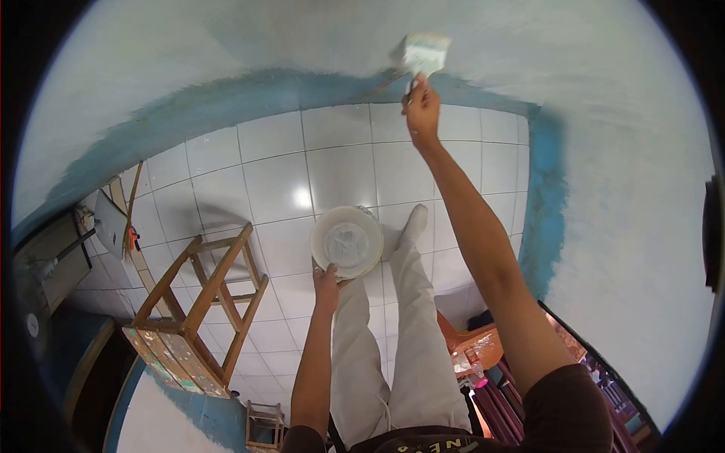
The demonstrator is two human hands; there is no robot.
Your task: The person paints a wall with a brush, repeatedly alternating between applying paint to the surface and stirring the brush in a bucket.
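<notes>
2 hands in use. Right hand (423, 113): fingers closed narrowly round the handle of a wide brush (427, 54), which is up at the pale wall (302, 45), above the blue band (279, 94). Left hand (327, 288): thumb over the near rim of a bucket (319, 240), other fingers mostly hidden outside it; pale paint (347, 243) low inside. Risk 1, judged: the bucket, gripped at only 1 side, could tip away from the body if that hold slackened, spilling onto the tile floor (272, 162) and the near foot (414, 225). Risk 2: drips from the bristles, if overloaded, since tiles lie below the wall. Risk 3: a slick patch underfoot, should either spill occur. Orientation: bristles point away from the person, towards the top of the view; handle end back towards the right palm. Long axis runs near and far, roughly in line with the hand, bristle end leaning slightly right. Brush edges blurred; firmness of wall contact cannot be told. Bucket mouth faces up.
</notes>
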